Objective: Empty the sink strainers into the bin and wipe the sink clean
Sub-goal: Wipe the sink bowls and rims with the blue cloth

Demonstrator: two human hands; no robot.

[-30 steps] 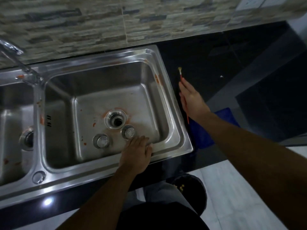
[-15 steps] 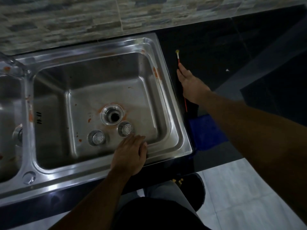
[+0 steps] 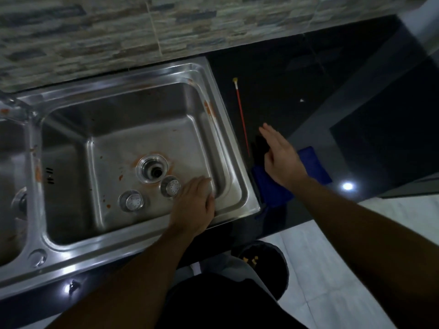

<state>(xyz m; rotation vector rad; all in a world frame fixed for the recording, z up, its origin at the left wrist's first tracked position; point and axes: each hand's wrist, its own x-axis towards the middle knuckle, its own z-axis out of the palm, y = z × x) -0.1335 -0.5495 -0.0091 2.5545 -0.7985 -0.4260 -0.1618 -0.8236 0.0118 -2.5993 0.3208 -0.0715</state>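
Both my hands are flat and hold nothing: my left hand [image 3: 193, 205] reaches over the near edge of the sink [image 3: 133, 77] beside one strainer [image 3: 170, 186], the other strainer [image 3: 131, 200] close by on the basin floor (both out of the open drain [image 3: 155, 170]), my right hand [image 3: 282, 160] hovers over the blue cloth [image 3: 273, 189]. Wiping now, I reckon, could push the orange smears [image 3: 209, 110] down that drain, or a hasty grab could knock the red stick [image 3: 241, 115]

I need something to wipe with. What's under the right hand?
A blue cloth lies on the black counter. The right hand hides its middle; whether they touch cannot be seen.
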